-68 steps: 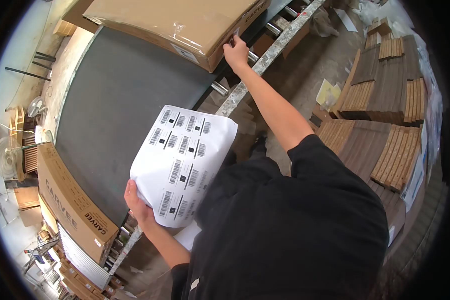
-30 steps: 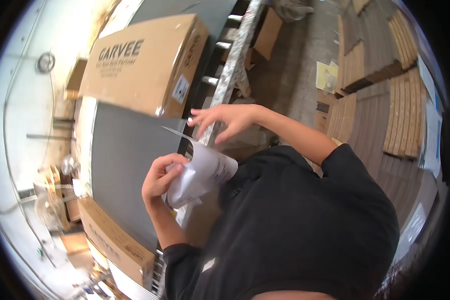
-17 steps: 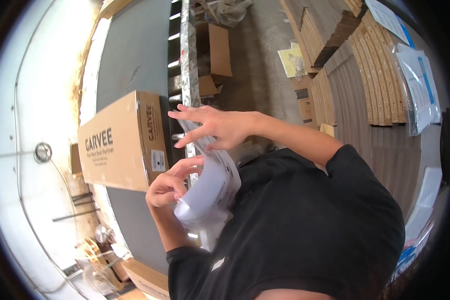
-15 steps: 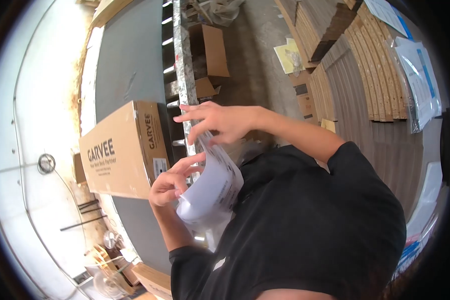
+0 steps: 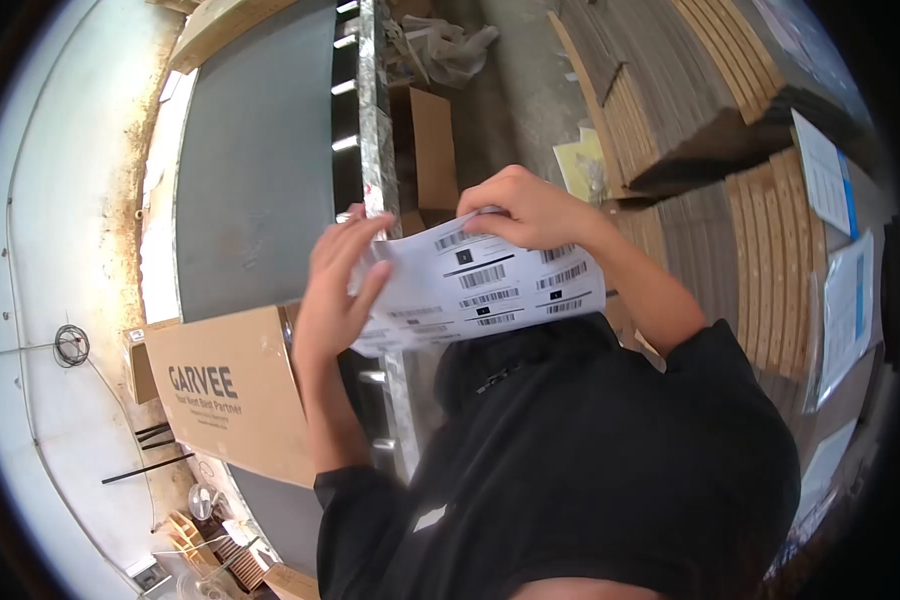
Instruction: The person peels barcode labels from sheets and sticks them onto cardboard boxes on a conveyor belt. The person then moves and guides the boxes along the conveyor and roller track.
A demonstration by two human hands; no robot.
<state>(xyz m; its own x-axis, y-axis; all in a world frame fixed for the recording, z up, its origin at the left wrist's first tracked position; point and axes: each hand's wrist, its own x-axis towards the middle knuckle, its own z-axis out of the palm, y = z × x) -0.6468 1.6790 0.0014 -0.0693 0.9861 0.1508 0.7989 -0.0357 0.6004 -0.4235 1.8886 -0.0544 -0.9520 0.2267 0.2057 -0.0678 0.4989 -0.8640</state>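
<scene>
A white label sheet (image 5: pixel 435 285) printed with several barcodes and small black squares spans the gap between my hands, in front of my black shirt. My right hand (image 5: pixel 518 208) pinches its upper edge between thumb and fingers. At the sheet's left end is my left hand (image 5: pixel 345 285), its thumb and fingers apart; whether it grips the paper is hard to make out. Below and left of that hand, a brown GARVEE carton (image 5: pixel 232 395) lies on the dark belt, partly behind my left forearm.
The dark conveyor belt (image 5: pixel 255 170) runs up the left, edged by a metal rail (image 5: pixel 375 130) with rollers. Stacked brown boards (image 5: pixel 705 240) stand at the right, with plastic-wrapped papers (image 5: pixel 843 310) on them. An open carton (image 5: pixel 432 150) is beyond the rail. Another carton (image 5: pixel 235 25) sits at the belt's far end.
The curled sheet is now spread out with its print showing. My right hand has moved right and closed on its edge; my left hand has risen. The GARVEE carton appears lower in view.
</scene>
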